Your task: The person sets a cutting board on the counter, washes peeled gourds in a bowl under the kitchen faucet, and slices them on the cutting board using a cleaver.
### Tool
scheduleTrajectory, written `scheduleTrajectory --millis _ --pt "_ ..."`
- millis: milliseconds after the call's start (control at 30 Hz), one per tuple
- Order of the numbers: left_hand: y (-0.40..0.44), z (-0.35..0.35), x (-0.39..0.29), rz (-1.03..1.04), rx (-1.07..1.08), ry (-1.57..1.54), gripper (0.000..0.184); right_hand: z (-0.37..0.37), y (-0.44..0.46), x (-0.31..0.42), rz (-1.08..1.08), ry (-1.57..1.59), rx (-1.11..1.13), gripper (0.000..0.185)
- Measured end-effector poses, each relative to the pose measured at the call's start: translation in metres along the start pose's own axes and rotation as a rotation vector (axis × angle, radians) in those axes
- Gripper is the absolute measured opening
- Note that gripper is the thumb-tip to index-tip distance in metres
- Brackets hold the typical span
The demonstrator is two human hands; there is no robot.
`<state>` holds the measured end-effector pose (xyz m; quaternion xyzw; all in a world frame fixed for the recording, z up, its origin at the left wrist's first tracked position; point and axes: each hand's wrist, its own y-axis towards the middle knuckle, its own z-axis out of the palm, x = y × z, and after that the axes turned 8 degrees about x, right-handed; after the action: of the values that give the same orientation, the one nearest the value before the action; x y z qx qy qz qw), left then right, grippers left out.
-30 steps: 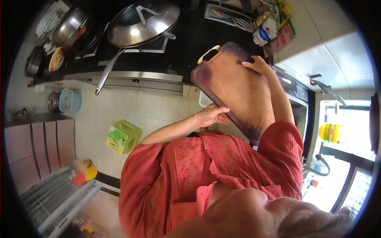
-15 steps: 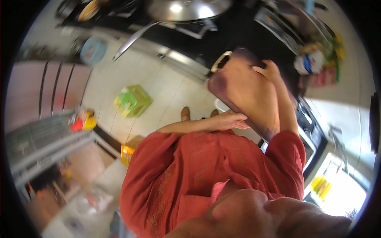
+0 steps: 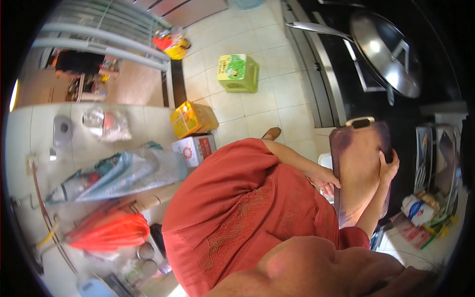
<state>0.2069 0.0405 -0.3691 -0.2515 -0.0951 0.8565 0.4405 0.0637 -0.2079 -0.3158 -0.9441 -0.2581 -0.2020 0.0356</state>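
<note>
Head view: chopping board (image 3: 359, 166) held in front of the red shirt (image 3: 247, 208), near the bench (image 3: 354, 107). Right hand (image 3: 388, 167) pinches one long edge, thumb on the face; left hand (image 3: 324, 181) touches the opposite edge, firmness of grip cannot be told. Judged risks: board could twist free if the left hand merely steadies it; swung wide, it could knock the pan handle (image 3: 319, 28) projecting past the bench edge.

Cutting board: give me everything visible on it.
The cutting board is a rounded rectangle, brown and wood-like, with dark purplish edges and far corners. A pale handle loop sits at its far end. It is held face toward the camera, near the black countertop. The right hand grips the right edge; the left hand touches the left edge. Underside hidden.
</note>
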Motion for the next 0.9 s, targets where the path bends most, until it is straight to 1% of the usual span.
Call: scheduleTrajectory --millis 33,100,133,200,233,333,467,533,567,633,833,900 --pt "0.000 -0.002 -0.002 0.027 -0.022 -0.013 0.056 0.002 -0.001 -0.002 -0.003 0.022 -0.012 0.067" --pt "0.001 -0.006 -0.006 -0.074 0.006 0.057 0.061 0.003 0.000 -0.006 -0.039 0.009 -0.044 0.069" --pt "0.003 -0.008 -0.007 -0.055 -0.010 0.048 0.061 0.003 -0.002 -0.005 -0.061 0.019 -0.034 0.069" --pt "0.002 -0.015 -0.012 -0.184 0.113 0.101 0.066 0.003 -0.001 0.000 -0.052 -0.011 -0.085 0.070" --pt "-0.001 -0.015 -0.014 -0.165 0.097 0.098 0.066 0.004 -0.001 -0.001 -0.075 -0.001 -0.081 0.070" --pt "-0.008 -0.012 -0.024 -0.210 -0.058 0.403 0.070 0.010 -0.001 -0.007 -0.067 -0.072 -0.137 0.070" --pt "-0.026 -0.011 -0.037 -0.184 -0.106 0.473 0.069 0.009 0.000 -0.001 -0.064 -0.049 -0.147 0.069" --pt "-0.028 -0.016 -0.041 -0.139 -0.184 0.528 0.064 0.009 0.003 -0.004 -0.074 -0.056 -0.166 0.067" --pt "-0.029 -0.018 -0.043 -0.130 -0.190 0.530 0.064 0.008 0.007 -0.006 -0.083 -0.054 -0.170 0.067" --pt "-0.031 -0.021 -0.048 -0.067 -0.315 0.498 0.058 0.007 0.015 -0.011 -0.047 -0.073 -0.171 0.066" --pt "-0.067 -0.025 -0.065 0.046 -0.416 0.490 0.053 0.007 0.033 -0.032 -0.033 -0.102 -0.220 0.069" --pt "-0.074 -0.031 -0.065 0.084 -0.488 0.474 0.051 0.009 0.035 -0.035 -0.034 -0.123 -0.215 0.069"
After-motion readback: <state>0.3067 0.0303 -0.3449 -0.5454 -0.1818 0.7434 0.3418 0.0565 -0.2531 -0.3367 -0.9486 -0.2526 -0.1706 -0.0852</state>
